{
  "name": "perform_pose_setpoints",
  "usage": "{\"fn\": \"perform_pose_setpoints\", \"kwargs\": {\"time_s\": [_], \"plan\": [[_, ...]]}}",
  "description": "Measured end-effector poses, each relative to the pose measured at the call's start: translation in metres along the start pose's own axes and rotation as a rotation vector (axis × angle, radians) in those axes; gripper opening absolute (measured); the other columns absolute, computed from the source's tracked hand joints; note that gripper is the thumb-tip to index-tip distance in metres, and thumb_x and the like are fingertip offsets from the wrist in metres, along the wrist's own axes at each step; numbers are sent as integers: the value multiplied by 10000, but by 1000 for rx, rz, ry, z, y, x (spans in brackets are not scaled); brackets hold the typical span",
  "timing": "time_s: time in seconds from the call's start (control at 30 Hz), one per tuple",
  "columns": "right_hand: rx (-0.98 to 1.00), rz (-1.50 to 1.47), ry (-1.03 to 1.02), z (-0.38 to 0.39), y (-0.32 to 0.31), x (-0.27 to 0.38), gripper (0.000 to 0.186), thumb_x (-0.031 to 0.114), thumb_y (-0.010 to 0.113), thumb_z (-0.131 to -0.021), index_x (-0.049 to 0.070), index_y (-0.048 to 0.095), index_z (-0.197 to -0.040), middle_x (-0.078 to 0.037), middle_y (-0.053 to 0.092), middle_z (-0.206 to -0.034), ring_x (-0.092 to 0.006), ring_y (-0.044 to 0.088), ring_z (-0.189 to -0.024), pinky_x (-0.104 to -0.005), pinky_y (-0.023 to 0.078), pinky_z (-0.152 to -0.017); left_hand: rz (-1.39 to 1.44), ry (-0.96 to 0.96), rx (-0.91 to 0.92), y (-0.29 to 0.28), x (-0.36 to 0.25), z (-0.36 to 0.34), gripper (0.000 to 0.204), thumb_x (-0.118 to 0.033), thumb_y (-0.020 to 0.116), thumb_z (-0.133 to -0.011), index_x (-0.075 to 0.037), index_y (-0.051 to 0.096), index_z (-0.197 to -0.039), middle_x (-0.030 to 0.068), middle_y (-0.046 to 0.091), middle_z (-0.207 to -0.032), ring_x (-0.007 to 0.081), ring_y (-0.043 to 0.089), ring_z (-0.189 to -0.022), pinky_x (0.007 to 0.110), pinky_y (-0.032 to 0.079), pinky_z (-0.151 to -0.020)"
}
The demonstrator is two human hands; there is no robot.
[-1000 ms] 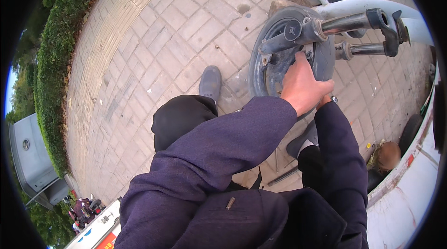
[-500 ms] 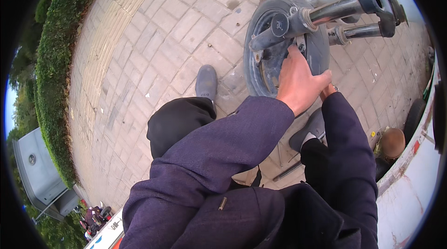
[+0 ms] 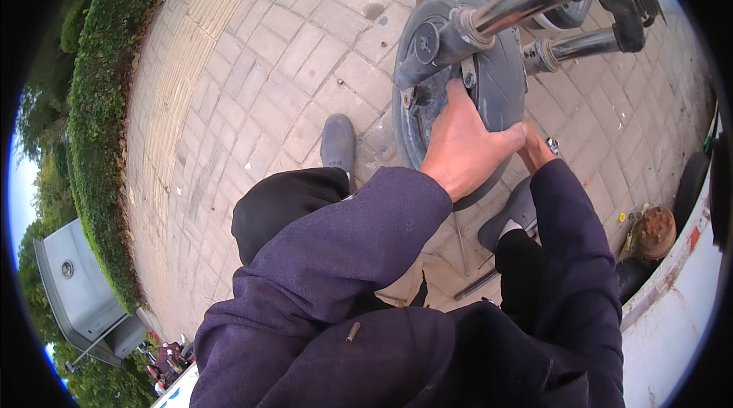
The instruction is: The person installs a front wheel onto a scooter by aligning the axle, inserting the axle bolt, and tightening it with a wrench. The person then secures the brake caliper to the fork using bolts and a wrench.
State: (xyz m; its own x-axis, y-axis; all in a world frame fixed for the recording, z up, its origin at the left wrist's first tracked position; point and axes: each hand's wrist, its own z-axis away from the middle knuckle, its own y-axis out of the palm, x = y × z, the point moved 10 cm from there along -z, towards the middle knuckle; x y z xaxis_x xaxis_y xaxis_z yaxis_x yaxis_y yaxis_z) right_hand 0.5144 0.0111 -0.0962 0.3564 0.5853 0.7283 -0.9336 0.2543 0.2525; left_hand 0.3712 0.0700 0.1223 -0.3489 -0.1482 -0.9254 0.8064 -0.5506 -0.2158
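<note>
Wheel (image 3: pixel 500 83): between fork legs (image 3: pixel 519 5)
Left hand (image 3: pixel 464 141): grip half-closed over wheel's near edge
Right hand (image 3: pixel 537 150): beside wheel; grip hidden, cannot tell

To the left of the wheel (image 3: pixel 501 87) the way is open; fork tubes (image 3: pixel 519 5) bar its upper right.

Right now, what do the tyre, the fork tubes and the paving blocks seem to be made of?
Tyre: dark grey rubber, by its dull, rounded surface. Fork tubes: probably chromed steel, with glossy, mirror-like streaks. Paving blocks: matt concrete or stone, pale and jointed; the view leaves which open.
</note>
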Motion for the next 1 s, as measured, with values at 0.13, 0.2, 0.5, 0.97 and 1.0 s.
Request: {"fn": "perform_pose_setpoints", "kwargs": {"time_s": [0.13, 0.2, 0.5, 0.97, 1.0], "plan": [[-9, 10, 6, -1, 2, 0, 335, 332, 492, -1045, 86, 577, -834, 32, 419, -613, -96, 322, -501, -300, 267, -472, -66, -31, 22, 7, 9, 9, 749, -285, 800, -779, 169, 402, -1222, 378, 610, -1122, 477, 645, -1079, 472, 515, -957], [-2, 17, 4, -1, 4, 2, 332, 331, 493, -1045, 85, 577, -838, 32, 421, -615, -96, 323, -501, -300, 269, -473, -83, -34, 1, 4, 12, 12, 781, -279, 806, -769, 173, 383, -1245, 388, 576, -1177, 485, 619, -1121, 477, 500, -977], [1, 22, 21, 1, 3, 6, 315, 322, 495, -1044, 83, 579, -857, 32, 428, -623, -96, 329, -503, -298, 280, -476, -86, -41, 52, 21, 27, 21, 831, -253, 788, -809, 164, 311, -1347, 313, 575, -1238, 363, 631, -1155, 409, 499, -993], [35, 25, 25, -3, 10, 5, 291, 309, 499, -1044, 78, 583, -887, 33, 438, -637, -96, 338, -507, -295, 297, -481, -169, 146, -32, 12, 35, 52, 980, -445, 792, -852, 142, 306, -1469, 297, 495, -1340, 390, 434, -1369, 460, 374, -1133], [33, 26, 25, -3, 10, 5, 289, 308, 500, -1044, 78, 583, -889, 33, 439, -638, -96, 339, -508, -294, 298, -481, -202, 142, 0, 13, 39, 53, 957, -447, 797, -833, 127, 345, -1452, 283, 507, -1322, 401, 448, -1327, 465, 378, -1113]]}}
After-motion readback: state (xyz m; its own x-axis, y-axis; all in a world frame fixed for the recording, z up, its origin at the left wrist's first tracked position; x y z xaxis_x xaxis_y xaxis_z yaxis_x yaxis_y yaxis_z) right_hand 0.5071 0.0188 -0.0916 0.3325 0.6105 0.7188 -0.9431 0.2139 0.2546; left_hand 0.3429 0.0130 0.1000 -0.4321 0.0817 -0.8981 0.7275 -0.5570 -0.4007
